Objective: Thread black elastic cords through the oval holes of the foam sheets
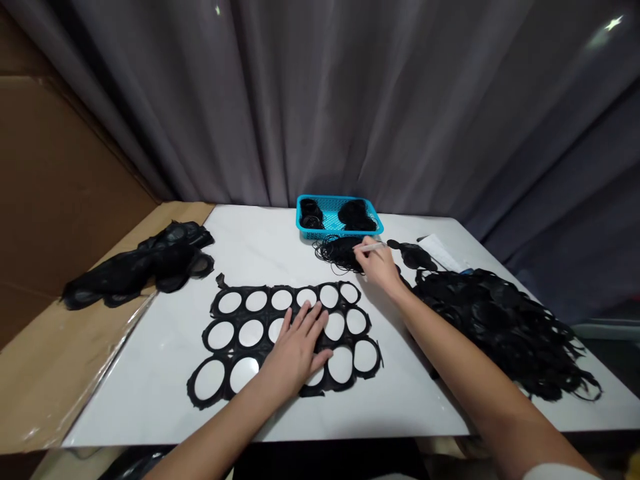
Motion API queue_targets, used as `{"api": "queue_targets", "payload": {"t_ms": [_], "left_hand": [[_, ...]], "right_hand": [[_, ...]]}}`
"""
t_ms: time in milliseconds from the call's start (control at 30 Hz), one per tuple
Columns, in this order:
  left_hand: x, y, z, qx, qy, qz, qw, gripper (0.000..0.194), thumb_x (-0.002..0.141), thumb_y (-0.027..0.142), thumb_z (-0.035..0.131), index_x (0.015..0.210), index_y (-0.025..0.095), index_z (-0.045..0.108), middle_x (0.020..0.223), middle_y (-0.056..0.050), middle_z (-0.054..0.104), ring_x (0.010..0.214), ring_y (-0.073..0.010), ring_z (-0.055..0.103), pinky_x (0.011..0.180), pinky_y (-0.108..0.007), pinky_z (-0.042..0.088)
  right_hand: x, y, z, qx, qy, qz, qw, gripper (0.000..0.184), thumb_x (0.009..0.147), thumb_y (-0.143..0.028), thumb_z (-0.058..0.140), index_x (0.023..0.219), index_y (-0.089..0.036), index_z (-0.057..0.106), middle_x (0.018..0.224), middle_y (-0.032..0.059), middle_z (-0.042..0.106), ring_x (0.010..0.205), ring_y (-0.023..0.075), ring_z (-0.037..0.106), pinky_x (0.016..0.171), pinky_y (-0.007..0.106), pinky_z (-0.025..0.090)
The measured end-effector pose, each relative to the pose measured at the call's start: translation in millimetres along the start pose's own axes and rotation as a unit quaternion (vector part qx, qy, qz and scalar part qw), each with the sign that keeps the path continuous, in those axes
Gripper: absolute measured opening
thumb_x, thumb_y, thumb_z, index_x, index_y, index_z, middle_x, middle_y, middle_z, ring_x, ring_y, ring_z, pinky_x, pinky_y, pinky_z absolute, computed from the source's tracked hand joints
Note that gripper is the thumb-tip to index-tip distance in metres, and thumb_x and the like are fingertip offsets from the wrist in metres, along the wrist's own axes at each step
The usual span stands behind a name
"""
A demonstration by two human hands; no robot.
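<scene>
My left hand [295,350] lies flat with fingers spread on a black sheet with rows of oval cut-outs [220,337], pressing it to the white tabletop [140,380]. My right hand [379,265] grips a thin white pen-like stick [370,247], whose tip reaches a tangle of thin black rings [339,253]. Just right of that hand lies a small black cut piece [413,255]. The tangle sits directly in front of a turquoise plastic basket [334,205].
The basket holds black coiled pieces. A large heap of black cut material [500,327] covers the table's right side, with a white paper [441,252] behind it. Another black heap [145,267] lies at the left edge, beside cardboard [60,193]. A grey curtain hangs behind.
</scene>
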State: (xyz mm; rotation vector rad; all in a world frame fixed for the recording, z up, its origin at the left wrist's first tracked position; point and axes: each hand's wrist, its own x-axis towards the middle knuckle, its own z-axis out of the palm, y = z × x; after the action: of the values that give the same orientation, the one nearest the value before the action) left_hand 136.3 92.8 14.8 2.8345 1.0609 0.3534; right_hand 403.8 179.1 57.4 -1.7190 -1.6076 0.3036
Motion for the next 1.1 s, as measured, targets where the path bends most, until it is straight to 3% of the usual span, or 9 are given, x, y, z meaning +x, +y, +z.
{"api": "queue_targets", "payload": {"t_ms": [133, 267, 333, 1100], "left_hand": [[-12, -18, -5.2, 0.031, 0.036, -0.025, 0.999, 0.059, 0.097, 0.039, 0.054, 0.147, 0.01, 0.041, 0.155, -0.018, 0.039, 0.145, -0.0329, 0.034, 0.114, -0.053, 0.034], [-23, -29, -1.3, 0.029, 0.05, -0.034, 0.998, 0.052, 0.098, 0.039, 0.053, 0.143, 0.013, 0.047, 0.152, -0.017, 0.044, 0.142, -0.0322, 0.039, 0.114, -0.052, 0.035], [-25, -29, 0.5, 0.021, 0.051, -0.038, 0.998, 0.051, 0.098, 0.039, 0.053, 0.143, 0.015, 0.047, 0.153, -0.016, 0.044, 0.142, -0.0313, 0.039, 0.114, -0.052, 0.035], [-25, -26, 2.5, 0.008, 0.054, -0.048, 0.997, 0.05, 0.096, 0.035, 0.055, 0.142, 0.015, 0.048, 0.153, -0.015, 0.043, 0.143, -0.0316, 0.038, 0.115, -0.053, 0.033]], "right_hand": [[-22, -27, 30, 0.058, -0.091, -0.002, 0.994, 0.022, 0.087, -0.024, 0.055, 0.067, -0.023, 0.047, 0.074, 0.0023, 0.069, 0.069, 0.0185, 0.06, 0.065, 0.029, 0.042], [-50, -50, 52, 0.151, -0.212, -0.016, 0.965, 0.016, 0.085, -0.023, 0.059, 0.07, -0.022, 0.053, 0.087, 0.0017, 0.074, 0.08, 0.0187, 0.064, 0.071, 0.028, 0.045], [-60, -54, 56, 0.165, -0.244, -0.013, 0.956, 0.015, 0.084, -0.022, 0.061, 0.07, -0.022, 0.055, 0.09, 0.0012, 0.075, 0.082, 0.0186, 0.065, 0.073, 0.028, 0.046], [-70, -54, 61, 0.205, -0.261, 0.018, 0.943, 0.014, 0.084, -0.026, 0.064, 0.073, -0.022, 0.055, 0.093, 0.0021, 0.075, 0.086, 0.0201, 0.067, 0.078, 0.031, 0.049]]}}
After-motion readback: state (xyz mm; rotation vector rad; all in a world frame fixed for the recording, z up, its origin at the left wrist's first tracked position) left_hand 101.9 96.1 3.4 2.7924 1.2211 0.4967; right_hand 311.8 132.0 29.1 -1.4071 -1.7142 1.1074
